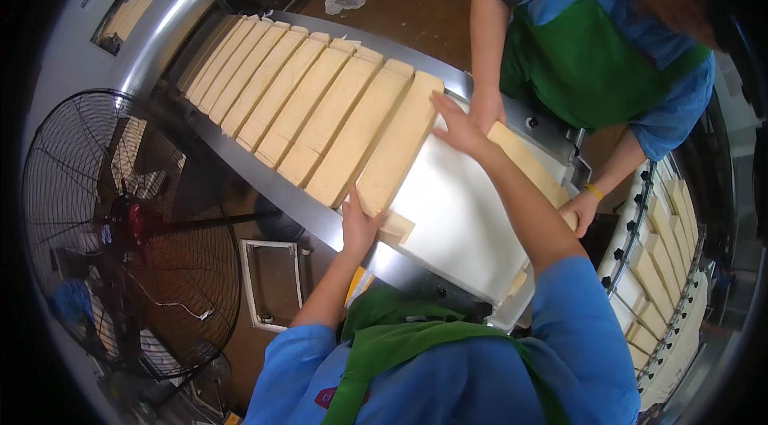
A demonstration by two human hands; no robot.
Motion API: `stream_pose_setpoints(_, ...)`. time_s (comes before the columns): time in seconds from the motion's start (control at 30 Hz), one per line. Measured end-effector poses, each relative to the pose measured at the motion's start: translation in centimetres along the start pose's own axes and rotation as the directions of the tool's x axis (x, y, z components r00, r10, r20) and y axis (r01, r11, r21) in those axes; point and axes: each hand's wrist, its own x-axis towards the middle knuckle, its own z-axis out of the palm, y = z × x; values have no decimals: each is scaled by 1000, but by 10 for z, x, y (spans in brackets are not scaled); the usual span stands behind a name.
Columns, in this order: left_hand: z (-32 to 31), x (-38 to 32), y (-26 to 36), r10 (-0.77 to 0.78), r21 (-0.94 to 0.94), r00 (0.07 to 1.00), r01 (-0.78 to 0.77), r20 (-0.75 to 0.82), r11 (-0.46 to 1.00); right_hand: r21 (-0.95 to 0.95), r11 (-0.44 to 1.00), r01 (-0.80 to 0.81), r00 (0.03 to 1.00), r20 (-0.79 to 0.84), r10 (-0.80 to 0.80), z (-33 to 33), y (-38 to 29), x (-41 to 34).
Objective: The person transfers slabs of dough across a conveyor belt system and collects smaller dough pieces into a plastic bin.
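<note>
Both hands are at the nearest of a row of long, pale yellow stacked slabs lying on a white conveyor belt. My left hand grips the near end of this slab, fingers along its left side. At the far end, my right hand presses its fingers around the corner. A small flat pale piece lies beside my left hand on the belt. Across from me, a co-worker's two hands hold another pale slab by its ends. The exact material of the slabs cannot be told.
More slabs run toward a rounded metal housing. A caged floor fan stands at the left. The co-worker in a green apron stands opposite. At the right, another conveyor carries slabs. Metal rails edge the belt.
</note>
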Motion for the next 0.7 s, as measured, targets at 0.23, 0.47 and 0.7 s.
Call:
stream_pose_setpoints(0.23, -5, 5, 10, -64, 95, 990, 53, 122, 994, -18, 939, -343, 939, -18, 342, 33, 54, 90)
stream_pose_setpoints(0.47, -24, 13, 17, 25, 191, 934, -99, 357, 977, 114, 890, -442, 808, -380, 450, 11, 92, -49)
stream_pose_setpoints(0.7, -18, 31, 56, 216, 313, 762, -483, 610, 818, 622, 471, -625, 486, -163, 859, -18, 78, -298)
